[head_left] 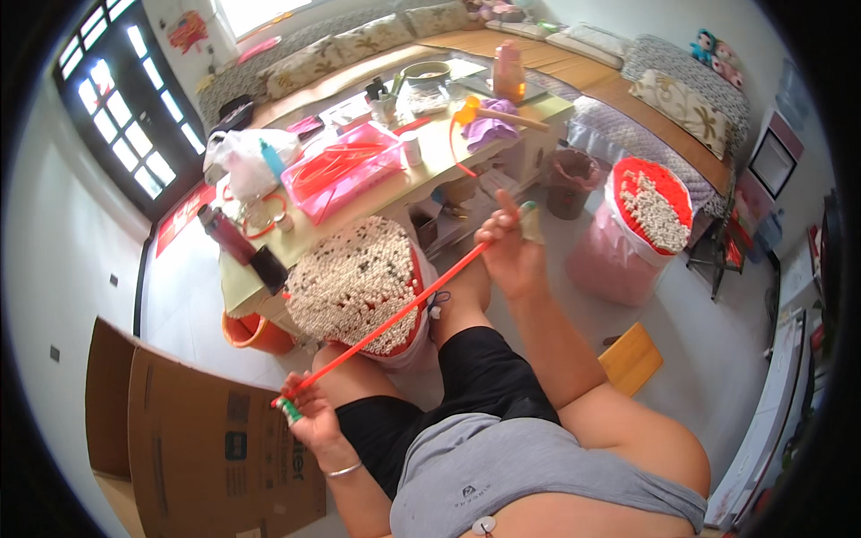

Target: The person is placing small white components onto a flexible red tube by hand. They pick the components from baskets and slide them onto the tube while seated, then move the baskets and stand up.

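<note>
A long, straight red strip or thin tube (386,325) slants across my lap between my two hands. My left hand (312,421), with green wrapping on a finger, pinches its lower end beside the cardboard box. Higher and to the right, my right hand (518,251) closes around the upper end, one finger pointing up and a green and pale covering on a digit. Under the strip, by my knees, stands a large bundle (354,278) of tightly packed pale round tips, some dark, with red at its edge. The strip passes above the bundle's near right side.
A cluttered table (435,148) beyond the bundle carries a pink tray (345,175) of red strips. To the right stand a pink bag (619,255) of similar tips and a bin (574,184). The cardboard box (206,439) sits left, a wooden stool (632,359) right.
</note>
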Demonstrator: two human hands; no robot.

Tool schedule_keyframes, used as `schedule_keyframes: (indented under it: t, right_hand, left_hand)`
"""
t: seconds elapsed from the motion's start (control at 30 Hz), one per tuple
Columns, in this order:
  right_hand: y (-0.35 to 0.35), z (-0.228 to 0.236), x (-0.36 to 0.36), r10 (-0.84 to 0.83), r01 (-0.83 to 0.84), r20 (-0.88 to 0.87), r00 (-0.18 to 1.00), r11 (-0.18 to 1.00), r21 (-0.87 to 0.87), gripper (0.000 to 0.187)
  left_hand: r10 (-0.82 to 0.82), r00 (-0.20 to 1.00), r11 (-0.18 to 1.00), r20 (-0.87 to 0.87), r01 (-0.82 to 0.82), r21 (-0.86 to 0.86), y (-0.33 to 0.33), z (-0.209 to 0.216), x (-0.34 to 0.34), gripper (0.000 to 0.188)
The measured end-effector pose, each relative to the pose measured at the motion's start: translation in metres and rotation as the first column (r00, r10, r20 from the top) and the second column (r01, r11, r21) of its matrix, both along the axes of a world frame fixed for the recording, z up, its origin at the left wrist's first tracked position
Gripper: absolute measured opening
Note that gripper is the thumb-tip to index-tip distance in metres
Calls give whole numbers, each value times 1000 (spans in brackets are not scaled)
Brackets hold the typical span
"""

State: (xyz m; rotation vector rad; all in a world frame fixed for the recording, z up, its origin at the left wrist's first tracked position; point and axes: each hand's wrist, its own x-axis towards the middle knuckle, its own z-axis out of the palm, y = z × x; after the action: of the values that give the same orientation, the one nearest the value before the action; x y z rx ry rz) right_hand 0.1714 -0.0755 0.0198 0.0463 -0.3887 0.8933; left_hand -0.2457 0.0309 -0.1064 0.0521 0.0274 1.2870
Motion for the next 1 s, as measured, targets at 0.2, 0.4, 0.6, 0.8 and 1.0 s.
schedule_keyframes:
  t: [0.2, 0.4, 0.6, 0.8, 1.0]
  right_hand:
    - [-6, 8, -17, 52, -51, -7, 999, 996, 78, 42]
    - [-9, 3, -20, 4, -7, 77, 997, 999, 42, 44]
    - [-8, -5, -26, -36, 58, 173, 984, 991, -123, 49]
    - [-8, -13, -30, 39, -32, 157, 987, 998, -45, 52]
    - [-10, 3, -52, 40, -39, 7, 999, 988, -152, 55]
  left_hand:
    - [115, 993, 990, 35, -118, 81, -5, 1, 0, 29]
    - [171, 985, 983, -12, -170, 62, -14, -1, -1, 28]
    - [162, 985, 978, 59, -169, 123, -11, 2, -13, 30]
    - [266, 963, 964, 54, -266, -5, -8, 9, -23, 33]
    - [302, 953, 953, 22, -301, -8, -6, -2, -28, 32]
